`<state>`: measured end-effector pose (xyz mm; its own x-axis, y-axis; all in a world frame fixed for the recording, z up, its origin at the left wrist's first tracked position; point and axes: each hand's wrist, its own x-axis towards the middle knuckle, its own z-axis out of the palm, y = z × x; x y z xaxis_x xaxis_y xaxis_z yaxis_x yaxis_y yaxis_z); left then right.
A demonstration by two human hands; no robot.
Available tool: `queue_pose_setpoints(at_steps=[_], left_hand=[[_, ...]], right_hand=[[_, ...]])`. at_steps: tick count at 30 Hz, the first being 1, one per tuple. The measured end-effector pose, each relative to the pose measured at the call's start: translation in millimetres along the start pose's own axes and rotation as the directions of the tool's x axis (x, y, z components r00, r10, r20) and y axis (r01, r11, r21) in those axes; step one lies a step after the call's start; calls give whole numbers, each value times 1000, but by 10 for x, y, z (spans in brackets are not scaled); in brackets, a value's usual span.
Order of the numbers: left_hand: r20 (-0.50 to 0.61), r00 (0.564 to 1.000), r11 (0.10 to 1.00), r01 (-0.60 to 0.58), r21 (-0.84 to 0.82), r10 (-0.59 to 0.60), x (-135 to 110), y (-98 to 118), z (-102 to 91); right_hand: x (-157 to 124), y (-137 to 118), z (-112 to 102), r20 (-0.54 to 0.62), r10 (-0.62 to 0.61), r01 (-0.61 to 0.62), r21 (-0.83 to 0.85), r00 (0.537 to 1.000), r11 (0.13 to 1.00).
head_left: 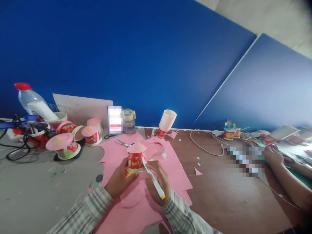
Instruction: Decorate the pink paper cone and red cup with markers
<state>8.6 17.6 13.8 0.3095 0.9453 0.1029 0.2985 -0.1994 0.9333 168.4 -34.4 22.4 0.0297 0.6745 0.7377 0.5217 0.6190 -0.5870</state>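
My left hand [119, 182] is closed round an upturned red paper cup [135, 161] topped with a pink paper cone. It stands over sheets of pink paper [175, 172]. In my right hand [158, 182] I grip a white marker [154, 178] with a yellow end. The marker's tip touches the cup's right side. Both wrists wear checked sleeves.
Several finished cone-topped cups [63, 145] sit at the left beside a plastic bottle [34, 102] and black cables. Behind the paper lie scissors [123, 143], a tape ring [158, 148], a jar [128, 121] and a stack of cups [166, 123]. Another person's arm [287, 178] rests at the right.
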Motion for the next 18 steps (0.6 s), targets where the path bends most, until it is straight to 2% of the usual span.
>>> queue_pose_setpoints(at_steps=[18], left_hand=[[-7, 1000, 1000, 6, -10, -6, -3, 29, -4]], right_hand=[[-15, -6, -1, 9, 16, -16, 21, 1000, 1000]])
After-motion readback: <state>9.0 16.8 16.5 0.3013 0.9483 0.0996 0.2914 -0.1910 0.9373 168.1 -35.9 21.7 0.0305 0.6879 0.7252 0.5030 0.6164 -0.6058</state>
